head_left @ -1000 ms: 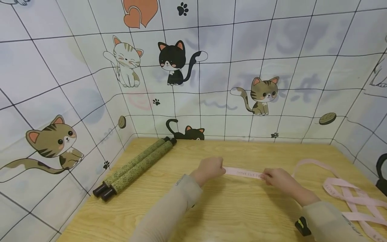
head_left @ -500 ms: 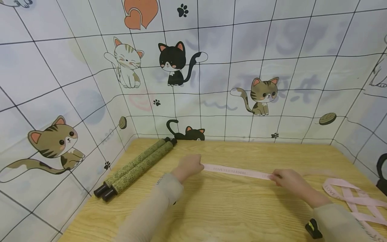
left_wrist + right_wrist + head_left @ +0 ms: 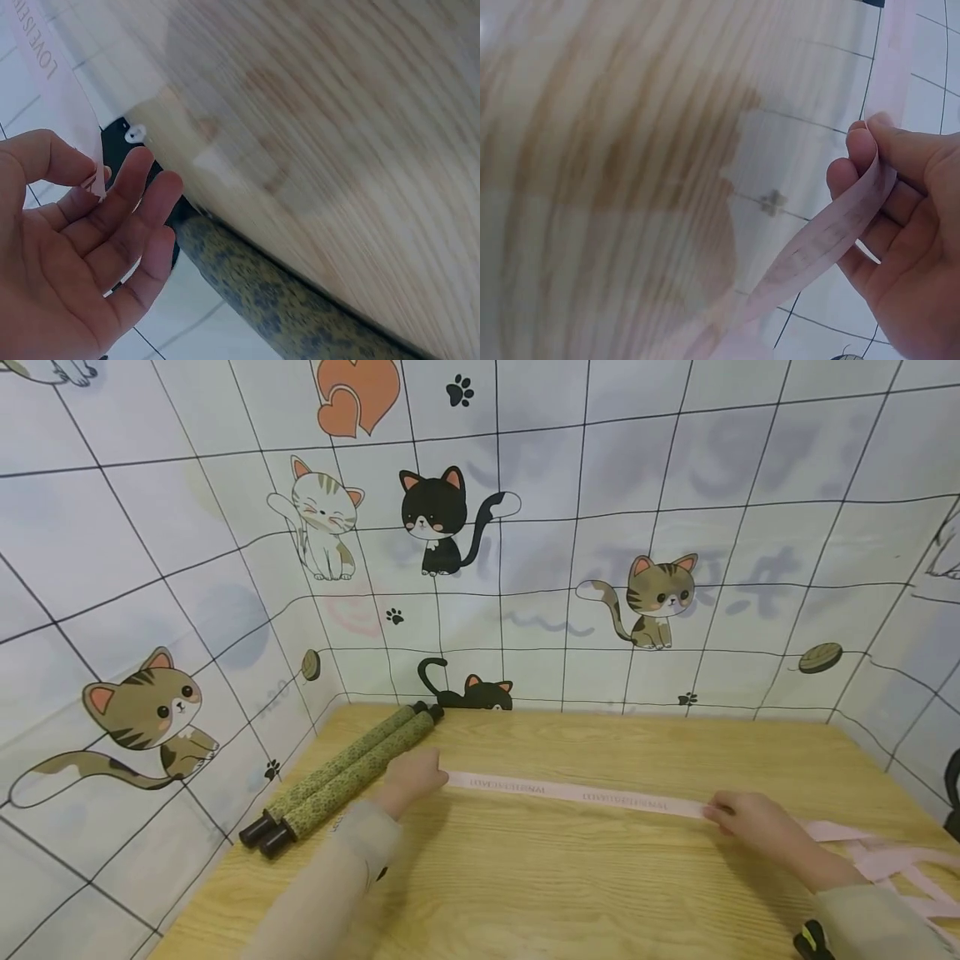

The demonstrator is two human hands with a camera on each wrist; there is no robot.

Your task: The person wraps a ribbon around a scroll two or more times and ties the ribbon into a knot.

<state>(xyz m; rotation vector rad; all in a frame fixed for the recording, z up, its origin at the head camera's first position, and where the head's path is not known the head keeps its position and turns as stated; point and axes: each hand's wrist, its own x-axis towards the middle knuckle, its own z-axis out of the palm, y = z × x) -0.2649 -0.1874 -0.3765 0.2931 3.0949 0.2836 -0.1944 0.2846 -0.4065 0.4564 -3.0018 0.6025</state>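
Observation:
A pink ribbon (image 3: pixel 562 791) with printed lettering is stretched between both hands above the table. My left hand (image 3: pixel 411 779) pinches its end between thumb and index finger; in the left wrist view the other fingers of that hand (image 3: pixel 97 247) are loosely bent. Farther right, my right hand (image 3: pixel 765 831) pinches the ribbon between thumb and forefinger. In the right wrist view, a slack length of ribbon (image 3: pixel 810 251) runs from that hand (image 3: pixel 907 217) past the palm and down. More of the ribbon lies in loose loops on the table beneath and beyond the right forearm.
Two green patterned rolls (image 3: pixel 352 777) with black end caps lie side by side along the wooden table's (image 3: pixel 570 885) left edge, close to the left hand. A black object (image 3: pixel 952 793) is partly visible at the far right. A cat-print wall covering (image 3: pixel 540 610) encloses the back and sides.
The left hand has moved left to near the rolls, and the right hand a little to the right. The ribbon span between them has grown much longer. The view has shifted slightly.

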